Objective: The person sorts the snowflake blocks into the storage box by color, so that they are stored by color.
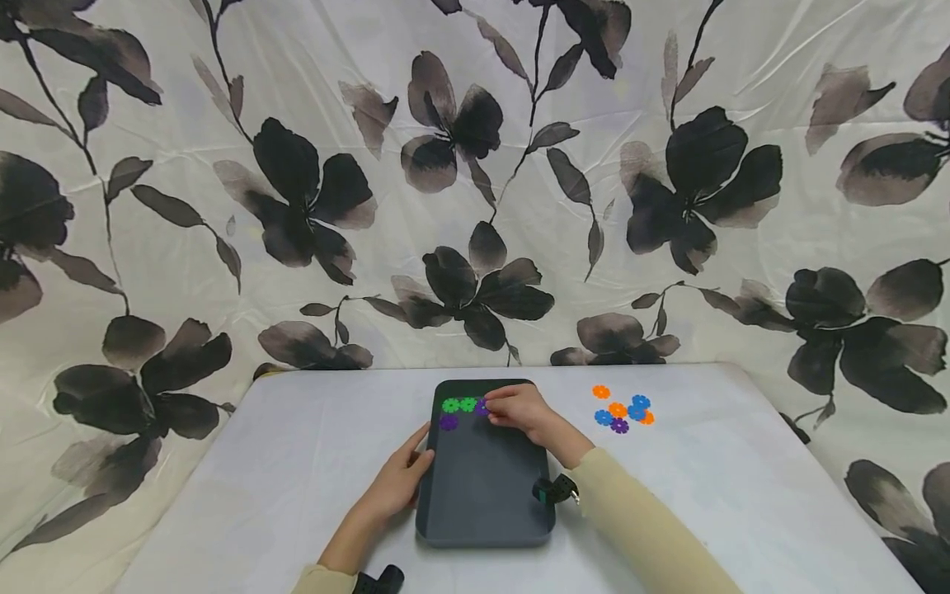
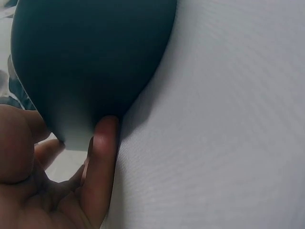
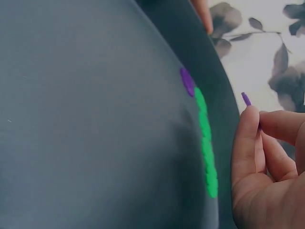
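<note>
A dark grey tray lies on the white table, its raised wall close up in the left wrist view. My left hand grips the tray's left edge, thumb by the rim and fingers against the outer wall. Between thumb and fingertips my right hand pinches a purple flower-shaped disc, over the tray's far end. Two green flower discs lie side by side along the far edge. Another purple flower disc lies just in front of the left green one.
To the right of the tray, on the table, is a loose group of flower discs: several orange and blue ones and one purple disc. A floral cloth hangs behind the table's far edge.
</note>
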Tool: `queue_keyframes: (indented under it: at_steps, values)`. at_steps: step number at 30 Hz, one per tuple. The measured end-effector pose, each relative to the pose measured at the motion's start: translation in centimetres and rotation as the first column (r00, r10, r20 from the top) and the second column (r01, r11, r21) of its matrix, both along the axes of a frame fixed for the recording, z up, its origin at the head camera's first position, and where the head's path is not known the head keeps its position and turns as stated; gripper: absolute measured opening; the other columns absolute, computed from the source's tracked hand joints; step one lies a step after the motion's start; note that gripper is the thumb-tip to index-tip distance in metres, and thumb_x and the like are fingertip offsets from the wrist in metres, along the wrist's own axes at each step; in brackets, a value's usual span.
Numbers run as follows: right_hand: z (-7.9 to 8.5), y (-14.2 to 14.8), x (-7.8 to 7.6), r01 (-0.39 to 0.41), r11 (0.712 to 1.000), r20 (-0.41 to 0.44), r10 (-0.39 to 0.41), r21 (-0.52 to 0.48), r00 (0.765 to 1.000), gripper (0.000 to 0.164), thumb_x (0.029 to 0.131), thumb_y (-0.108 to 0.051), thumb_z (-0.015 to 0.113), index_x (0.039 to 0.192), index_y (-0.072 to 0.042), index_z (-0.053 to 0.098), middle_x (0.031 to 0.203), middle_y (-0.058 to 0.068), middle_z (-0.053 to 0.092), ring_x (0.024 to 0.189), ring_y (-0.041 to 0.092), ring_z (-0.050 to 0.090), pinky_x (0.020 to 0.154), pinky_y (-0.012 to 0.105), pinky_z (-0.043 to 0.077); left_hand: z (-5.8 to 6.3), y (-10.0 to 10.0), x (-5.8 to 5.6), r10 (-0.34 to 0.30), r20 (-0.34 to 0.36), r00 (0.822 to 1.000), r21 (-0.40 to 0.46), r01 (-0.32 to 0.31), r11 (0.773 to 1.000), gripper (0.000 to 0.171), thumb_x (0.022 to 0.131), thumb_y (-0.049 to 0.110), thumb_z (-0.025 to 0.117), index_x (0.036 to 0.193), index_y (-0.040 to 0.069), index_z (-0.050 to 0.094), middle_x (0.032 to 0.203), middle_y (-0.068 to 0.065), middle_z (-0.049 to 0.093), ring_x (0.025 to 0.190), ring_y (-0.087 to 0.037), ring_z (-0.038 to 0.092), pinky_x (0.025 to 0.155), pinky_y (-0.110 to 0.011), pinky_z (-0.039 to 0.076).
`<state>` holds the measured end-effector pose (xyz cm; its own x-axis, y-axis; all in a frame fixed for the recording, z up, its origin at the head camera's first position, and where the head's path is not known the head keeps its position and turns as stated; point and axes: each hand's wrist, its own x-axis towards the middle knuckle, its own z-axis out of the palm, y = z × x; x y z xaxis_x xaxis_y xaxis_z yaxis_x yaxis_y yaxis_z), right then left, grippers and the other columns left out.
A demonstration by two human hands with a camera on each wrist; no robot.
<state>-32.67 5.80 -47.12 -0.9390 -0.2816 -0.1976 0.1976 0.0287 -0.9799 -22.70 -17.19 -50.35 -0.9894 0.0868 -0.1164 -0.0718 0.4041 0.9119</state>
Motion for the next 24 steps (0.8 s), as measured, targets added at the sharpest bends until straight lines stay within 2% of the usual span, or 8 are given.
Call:
queue_keyframes:
  at_steps: [6, 13, 20, 24]
  values:
    - [-0.8, -0.6, 0.2, -0.017, 1.0, 0.003, 0.017, 0.016, 1.0, 0.023, 0.091, 0.003, 0.063, 0.113, 0.012, 0.064, 0.087, 0.013, 0.066, 0.066, 0.01, 0.063, 0.066, 0.026, 0.056, 0.0, 0.0, 0.0, -0.001, 0.008, 1.0, 0.006, 0.001, 1.0, 0.054, 0.104, 0.025, 0.049, 0.154, 0.023, 0.031, 0.098, -0.012, 0.054, 0.057, -0.018, 0.047, 0.048, -0.034, 0.045]
    - [-1.1, -1.3, 0.4, -0.01, 1.0, -0.01, 0.011, 0.018, 1.0, 0.025, 0.092, 0.003, 0.062, 0.115, 0.012, 0.063, 0.093, 0.016, 0.065, 0.066, 0.01, 0.064, 0.067, 0.027, 0.056, 0.0, -0.1, -0.1, -0.021, -0.021, 1.0, 0.015, 0.022, 1.0, 0.054, 0.104, 0.025, 0.049, 0.154, 0.024, 0.03, 0.095, -0.012, 0.055, 0.055, -0.019, 0.047, 0.047, -0.034, 0.046]
    - [-1.4, -2.2, 0.2, 0.017, 1.0, 0.008, -0.017, 0.003, 1.0, 0.023, 0.091, 0.003, 0.063, 0.113, 0.011, 0.064, 0.092, 0.016, 0.065, 0.064, 0.011, 0.064, 0.066, 0.027, 0.056, 0.1, -0.1, 0.0, 0.006, -0.016, 1.0, -0.009, -0.006, 1.0, 0.053, 0.104, 0.027, 0.048, 0.154, 0.026, 0.031, 0.095, -0.011, 0.054, 0.061, -0.019, 0.044, 0.048, -0.034, 0.045]
    - [-1.8, -2.5, 0.0, 0.038, 0.999, 0.025, -0.038, 0.016, 0.999, 0.022, 0.091, 0.003, 0.063, 0.112, 0.01, 0.065, 0.091, 0.014, 0.064, 0.064, 0.011, 0.063, 0.067, 0.027, 0.056, 0.0, -0.1, 0.0, -0.005, -0.024, 1.0, -0.009, 0.004, 1.0, 0.053, 0.104, 0.026, 0.048, 0.154, 0.024, 0.031, 0.093, -0.011, 0.054, 0.059, -0.018, 0.044, 0.048, -0.033, 0.044]
